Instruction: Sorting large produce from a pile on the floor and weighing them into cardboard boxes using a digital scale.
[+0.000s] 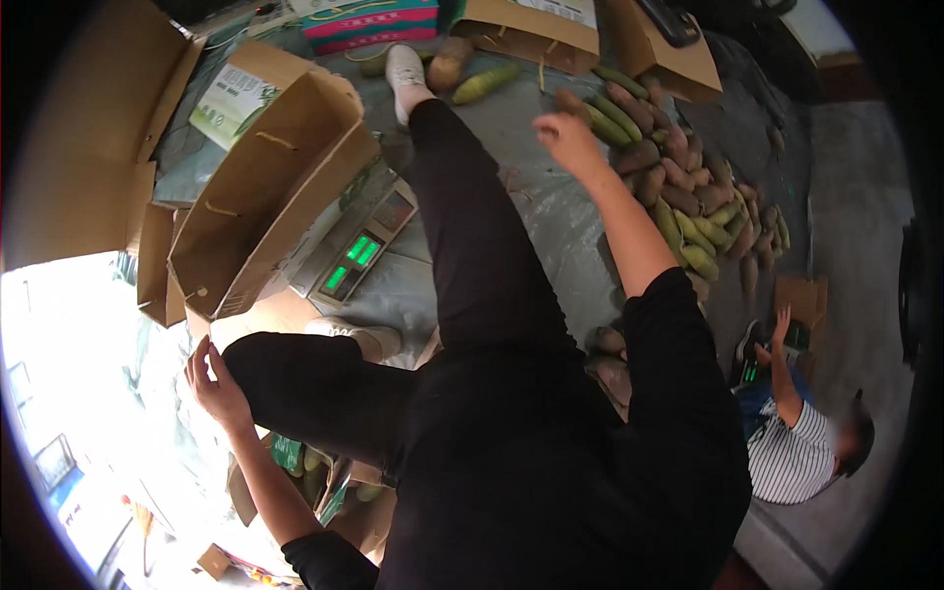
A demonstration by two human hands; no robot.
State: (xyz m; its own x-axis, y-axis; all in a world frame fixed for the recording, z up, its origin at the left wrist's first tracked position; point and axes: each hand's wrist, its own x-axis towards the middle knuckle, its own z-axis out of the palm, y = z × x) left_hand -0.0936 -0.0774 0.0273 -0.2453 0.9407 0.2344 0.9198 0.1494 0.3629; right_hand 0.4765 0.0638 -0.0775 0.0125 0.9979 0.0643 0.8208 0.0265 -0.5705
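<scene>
My right hand (pixel 568 143) hovers above the grey sheet on the floor, at the left edge of a pile of long root vegetables. Its fingers are loosely bent, with nothing visible in them; a reddish-brown root (pixel 571 102) lies just beyond. My left hand (pixel 218 391) is beside my bent knee, fingers apart and empty. Its fingertips come close to the near corner of a brown paper carrier bag (pixel 275 162); whether they touch cannot be told. That bag gapes, with string handles showing. Next to it is a digital scale (pixel 356 258) with lit green displays, partly covered by the bag.
Green and reddish roots (pixel 678 182) are heaped at the right. More paper bags (pixel 531 34) and a pink-and-teal box (pixel 369 25) stand at the far side. A large carton (pixel 84 138) is at the left. Another person (pixel 796 452) sits at the lower right.
</scene>
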